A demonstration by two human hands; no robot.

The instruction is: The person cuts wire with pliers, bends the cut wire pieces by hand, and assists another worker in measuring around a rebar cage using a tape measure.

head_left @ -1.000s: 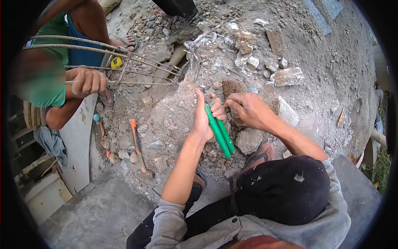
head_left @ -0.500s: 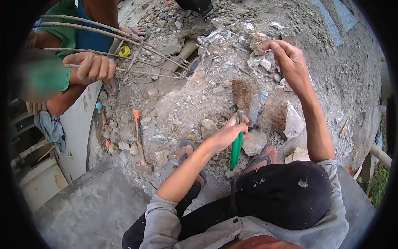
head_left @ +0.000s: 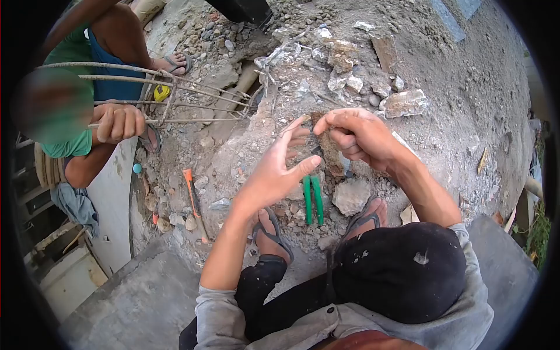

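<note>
My left hand (head_left: 279, 172) is open in front of me, fingers spread and thumb apart, holding nothing. Close to its fingertips is my right hand (head_left: 360, 139), with fingers curled and thumb and forefinger pinched together. Whatever that pinch may hold is too small to make out. Below my hands, a pair of pliers with green handles (head_left: 313, 201) lies on the rubble between my feet, handles toward me. The jaws of the pliers are not clearly visible. A brown, rough piece of rubble (head_left: 332, 157) sits just under my right hand.
At left a co-worker's hand (head_left: 121, 121) grips a rebar cage (head_left: 198, 93) that reaches over the rubble. A yellow tape measure (head_left: 161, 92) is by the bars. An orange-handled hammer (head_left: 191, 192) lies left of my feet. A pale stone (head_left: 351, 196) is beside the pliers.
My left hand has let go of the green-handled pliers, which now lie on the ground, and has opened. My right hand has come down and left, close to my left hand. The view has shifted slightly.
</note>
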